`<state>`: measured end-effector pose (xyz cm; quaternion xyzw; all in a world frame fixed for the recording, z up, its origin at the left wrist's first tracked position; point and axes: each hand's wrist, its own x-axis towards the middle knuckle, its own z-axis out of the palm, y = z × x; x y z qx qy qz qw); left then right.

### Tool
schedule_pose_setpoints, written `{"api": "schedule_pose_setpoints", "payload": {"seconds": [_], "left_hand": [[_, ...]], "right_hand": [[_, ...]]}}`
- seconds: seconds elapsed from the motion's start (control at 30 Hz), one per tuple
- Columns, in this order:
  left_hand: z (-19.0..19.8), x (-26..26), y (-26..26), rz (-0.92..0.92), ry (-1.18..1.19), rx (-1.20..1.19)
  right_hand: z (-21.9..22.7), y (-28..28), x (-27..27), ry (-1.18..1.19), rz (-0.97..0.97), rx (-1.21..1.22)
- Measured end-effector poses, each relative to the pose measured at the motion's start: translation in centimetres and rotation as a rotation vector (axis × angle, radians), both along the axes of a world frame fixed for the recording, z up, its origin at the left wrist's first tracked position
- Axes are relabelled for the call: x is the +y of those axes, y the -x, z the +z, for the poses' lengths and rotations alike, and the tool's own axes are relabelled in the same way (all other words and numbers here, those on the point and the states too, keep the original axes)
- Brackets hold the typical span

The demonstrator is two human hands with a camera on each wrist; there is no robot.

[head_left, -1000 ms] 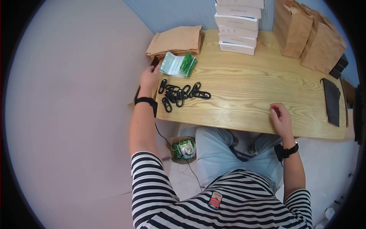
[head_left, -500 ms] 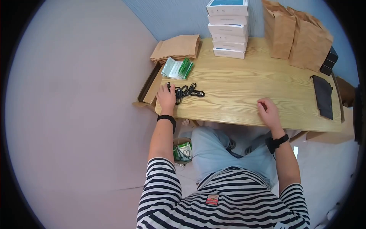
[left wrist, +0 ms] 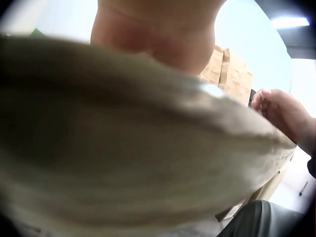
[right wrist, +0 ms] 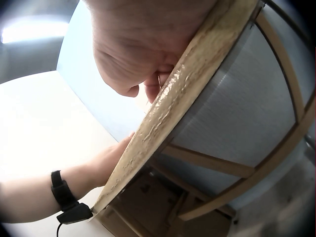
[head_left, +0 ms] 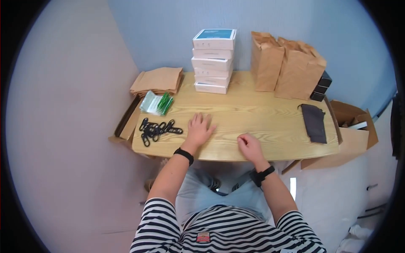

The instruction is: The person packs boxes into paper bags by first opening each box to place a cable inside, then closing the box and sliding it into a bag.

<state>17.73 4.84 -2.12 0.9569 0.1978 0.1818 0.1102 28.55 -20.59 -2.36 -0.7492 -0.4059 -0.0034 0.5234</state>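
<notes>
In the head view my left hand (head_left: 200,130) lies palm down on the wooden table (head_left: 228,111), its fingers spread and nothing under the grip. Just left of it is a loose heap of coiled black cables (head_left: 156,130). My right hand (head_left: 249,147) rests near the table's front edge, its fingers loosely curled around nothing. From the right wrist view, the curled fingers (right wrist: 152,89) show at the table rim. Beyond the cables lie clear packets with green parts (head_left: 157,103).
Folded brown paper bags (head_left: 157,80) lie at the back left. White boxes (head_left: 214,64) stand stacked at the back, with upright paper bags (head_left: 298,69) and small black boxes (head_left: 321,87) to their right. A dark pouch (head_left: 313,123) lies at the right; an open carton (head_left: 352,137) stands beyond the table.
My left hand has come from beside the packets, over the cables, to the middle of the table. The right hand stays near the front edge. The head view has turned right and up.
</notes>
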Motion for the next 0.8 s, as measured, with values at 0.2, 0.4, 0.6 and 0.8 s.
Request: {"api": "schedule_pose_setpoints", "payload": {"seconds": [0.2, 0.4, 0.6, 0.8], "left_hand": [[0.0, -1.5, -0.7, 0.040, 0.091, 0.212], [0.3, -0.1, 2.2, -0.057, 0.272, -0.104], [1.9, -3.5, 6.3, 0.177, 0.345, -0.174], [-0.2, -3.9, 4.9, 0.228, 0.153, -0.258]], "right_hand": [[0.3, -0.1, -0.1, 0.043, 0.021, 0.045], [0.6, -0.2, -0.3, 0.025, 0.041, 0.040], [0.7, 0.0, -0.2, 0.024, 0.029, -0.022], [1.2, 0.2, -0.1, 0.036, 0.012, -0.054]]}}
